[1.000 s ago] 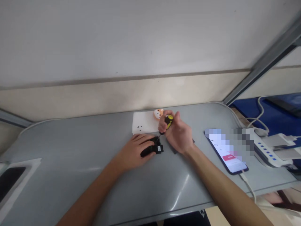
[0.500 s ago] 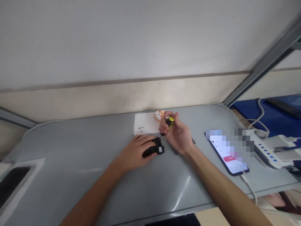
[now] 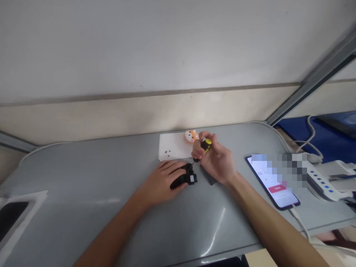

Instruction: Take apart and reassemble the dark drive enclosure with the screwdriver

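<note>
On the grey desk, my left hand (image 3: 164,181) is closed over a small black plastic device (image 3: 182,180) with a white label, its exact kind unclear. My right hand (image 3: 218,159) grips a yellow and black screwdriver (image 3: 206,144) by the handle. The shaft slants down to the device's right end, where the tip is hard to make out. Behind the hands lies white paper (image 3: 175,141) with several tiny dark screws (image 3: 167,152) on it. An orange and white animal-faced object (image 3: 191,136) sits on the paper's right part. A dark flat piece (image 3: 208,176) is partly hidden under my right hand.
To the right, a lit phone (image 3: 274,185) lies plugged into a cable, beside a white power strip (image 3: 319,181) with plugs. A dark-screened item with a white border (image 3: 30,207) is at the left edge. A wall rises behind the desk.
The view has shifted slightly, so most desk items appear a little further right. My right hand has turned slightly with the screwdriver; my left hand keeps its hold on the device.
</note>
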### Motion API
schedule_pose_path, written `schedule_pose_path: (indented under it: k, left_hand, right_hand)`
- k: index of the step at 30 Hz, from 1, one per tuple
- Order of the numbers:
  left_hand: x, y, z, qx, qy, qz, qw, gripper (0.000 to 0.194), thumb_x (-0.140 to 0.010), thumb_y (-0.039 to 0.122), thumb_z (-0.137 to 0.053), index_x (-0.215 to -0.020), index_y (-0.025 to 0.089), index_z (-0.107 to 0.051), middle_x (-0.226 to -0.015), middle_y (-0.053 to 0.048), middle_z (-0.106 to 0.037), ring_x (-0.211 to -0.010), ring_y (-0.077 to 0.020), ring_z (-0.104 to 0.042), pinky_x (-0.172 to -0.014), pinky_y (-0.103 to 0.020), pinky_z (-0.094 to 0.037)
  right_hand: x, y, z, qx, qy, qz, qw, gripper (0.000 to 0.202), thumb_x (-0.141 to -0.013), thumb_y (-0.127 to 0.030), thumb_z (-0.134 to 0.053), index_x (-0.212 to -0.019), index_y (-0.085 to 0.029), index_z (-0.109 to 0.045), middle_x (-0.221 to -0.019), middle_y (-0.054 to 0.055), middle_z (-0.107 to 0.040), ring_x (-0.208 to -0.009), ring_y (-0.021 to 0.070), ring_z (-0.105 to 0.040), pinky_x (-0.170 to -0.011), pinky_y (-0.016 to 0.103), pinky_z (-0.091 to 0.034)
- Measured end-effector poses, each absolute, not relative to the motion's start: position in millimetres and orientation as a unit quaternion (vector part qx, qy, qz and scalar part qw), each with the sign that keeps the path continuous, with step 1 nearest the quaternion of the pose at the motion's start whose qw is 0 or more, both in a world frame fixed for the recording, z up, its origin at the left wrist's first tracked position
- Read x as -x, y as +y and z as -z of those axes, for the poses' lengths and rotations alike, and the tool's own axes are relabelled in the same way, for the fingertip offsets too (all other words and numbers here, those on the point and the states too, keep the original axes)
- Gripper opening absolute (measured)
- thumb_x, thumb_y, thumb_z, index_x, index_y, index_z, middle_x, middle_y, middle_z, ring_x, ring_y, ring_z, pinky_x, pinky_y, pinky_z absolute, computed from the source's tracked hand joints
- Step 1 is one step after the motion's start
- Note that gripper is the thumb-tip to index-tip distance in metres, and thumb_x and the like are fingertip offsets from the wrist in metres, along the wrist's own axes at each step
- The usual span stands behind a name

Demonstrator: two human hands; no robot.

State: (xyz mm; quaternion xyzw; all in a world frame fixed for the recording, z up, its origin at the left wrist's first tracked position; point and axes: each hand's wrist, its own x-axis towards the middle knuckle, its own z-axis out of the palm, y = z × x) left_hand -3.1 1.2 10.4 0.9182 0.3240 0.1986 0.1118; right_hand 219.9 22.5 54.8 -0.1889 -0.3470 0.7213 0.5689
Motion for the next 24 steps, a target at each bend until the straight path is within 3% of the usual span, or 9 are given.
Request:
schedule_pose_path:
  k: [3,7,10,18,21,24]
  left_hand:
    - [4,1,-10,-0.92,0.321,-0.199,0.11,0.024,-0.1,0.032,-0.063,-0.122,0.024,-0.068,-0.136,-0.008,-0.069,-0.127,-0.025,-0.064,-0.11,-0.044,-0.048]
    - [4,2,-11,-0.922,0.316,-0.199,0.105,0.025,-0.101,0.032,-0.062,-0.123,0.024,-0.068,-0.137,-0.008,-0.068,-0.128,-0.025,-0.063,-0.11,-0.045,-0.048]
    - [4,2,-12,-0.922,0.316,-0.2,0.101,0.024,-0.1,0.033,-0.063,-0.122,0.023,-0.068,-0.137,-0.008,-0.068,-0.128,-0.0251,-0.064,-0.11,-0.045,-0.048]
    - [5,3,-11,-0.923,0.318,-0.196,0.094,0.025,-0.1,0.033,-0.064,-0.123,0.025,-0.069,-0.135,-0.008,-0.069,-0.126,-0.0255,-0.065,-0.109,-0.044,-0.049]
    - [5,3,-11,-0.925,0.315,-0.192,0.093,0.027,-0.1,0.033,-0.064,-0.125,0.025,-0.069,-0.136,-0.008,-0.069,-0.127,-0.0257,-0.064,-0.109,-0.045,-0.049]
    - [4,3,-11,-0.925,0.314,-0.195,0.089,0.026,-0.1,0.033,-0.064,-0.124,0.024,-0.069,-0.136,-0.008,-0.069,-0.127,-0.0256,-0.064,-0.109,-0.045,-0.049]
  right_hand:
    - [-218,20,-57,0.194,-0.357,-0.724,0.558,0.032,-0.103,-0.051,-0.049,-0.087,-0.024,-0.054,-0.065,-0.002,-0.038,-0.059,0.0158,-0.032,-0.065,0.031,-0.037]
    - [-223,20,-59,0.215,-0.4,-0.7,0.551,0.025,-0.099,-0.044,-0.059,-0.085,-0.023,-0.057,-0.077,0.002,-0.05,-0.074,0.0183,-0.049,-0.074,0.033,-0.04]
    - [-225,23,-58,0.239,-0.447,-0.657,0.557,0.035,-0.102,-0.049,-0.054,-0.083,-0.021,-0.062,-0.086,0.005,-0.054,-0.085,0.0199,-0.053,-0.081,0.035,-0.041]
    - [-209,23,-50,0.222,-0.361,-0.681,0.597,0.036,-0.1,-0.062,-0.052,-0.095,-0.026,-0.057,-0.072,-0.002,-0.04,-0.066,0.0171,-0.039,-0.068,0.033,-0.039]
    - [-209,22,-47,0.199,-0.362,-0.682,0.603,0.029,-0.097,-0.054,-0.062,-0.091,-0.026,-0.055,-0.071,-0.002,-0.041,-0.066,0.0161,-0.039,-0.068,0.031,-0.037]
    - [-215,24,-47,0.197,-0.399,-0.662,0.604,0.023,-0.1,-0.044,-0.061,-0.089,-0.024,-0.06,-0.085,0.002,-0.053,-0.079,0.0172,-0.05,-0.077,0.033,-0.039]
